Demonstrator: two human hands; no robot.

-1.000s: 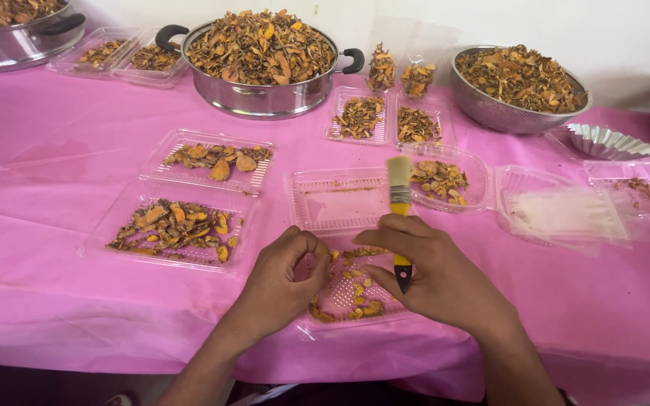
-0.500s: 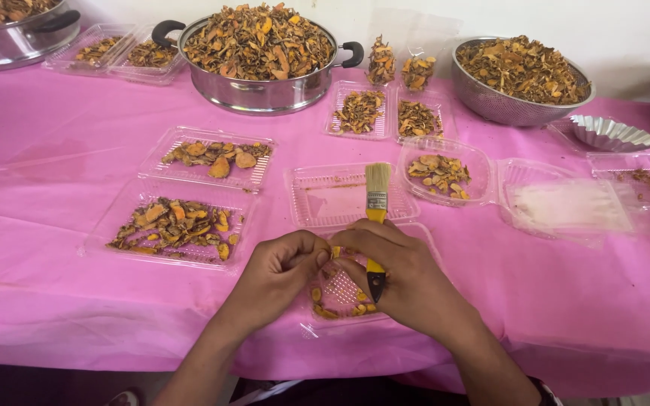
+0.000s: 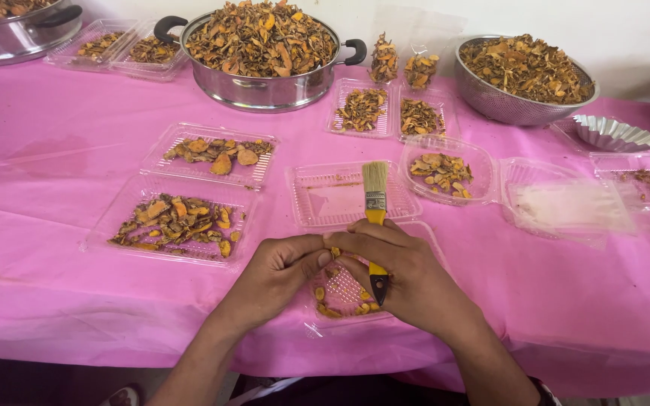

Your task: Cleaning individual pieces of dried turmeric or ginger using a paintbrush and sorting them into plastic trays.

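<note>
My right hand grips a small paintbrush by its yellow handle, bristles pointing away from me. My left hand meets it at the fingertips, and together they pinch a small orange dried slice. Both hands hover over a clear plastic tray holding a few orange pieces, near the table's front edge. An empty clear tray lies just beyond the brush.
A pink cloth covers the table. Two filled trays sit at left. A steel pot and a steel bowl heaped with dried slices stand at the back, with more small trays and a fluted tin.
The brush has swung from right of centre toward the middle and my hands have drawn closer together over the near tray. The view has shifted slightly.
</note>
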